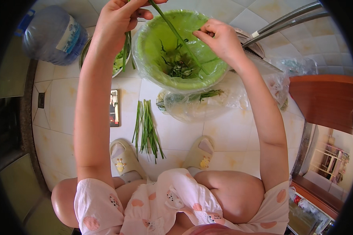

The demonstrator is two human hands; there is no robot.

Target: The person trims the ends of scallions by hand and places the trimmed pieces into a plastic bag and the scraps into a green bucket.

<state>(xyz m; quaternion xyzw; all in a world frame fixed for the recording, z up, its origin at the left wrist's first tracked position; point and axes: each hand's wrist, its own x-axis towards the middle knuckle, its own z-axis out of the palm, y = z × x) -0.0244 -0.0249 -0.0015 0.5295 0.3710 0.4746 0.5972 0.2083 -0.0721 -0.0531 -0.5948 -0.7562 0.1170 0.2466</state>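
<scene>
At the top edge, my left hand (120, 17) holds several long green stalks, apparently garlic chives. One stalk (176, 33) slants down across the green bin (153, 26); others (127, 50) hang below the palm over a bowl (129, 58) of cut leafy greens. Over the bin's right rim is my right hand (220, 36), thumb and fingers pinched together with a small green bit at their tips. A clear plastic bag lines the bin, and dark wilted leaves (179, 66) lie inside. A loose bunch of chives (147, 126) rests on the tiles between my slippers.
A phone (114, 108) lies left of the bunch. Behind it stands a large water bottle (56, 35). A clear bag (206, 105) with greens touches the bin's near side. Metal tubes (285, 23) and a reddish-brown wooden panel (323, 101) are at right. A floor drain (41, 100) sits left.
</scene>
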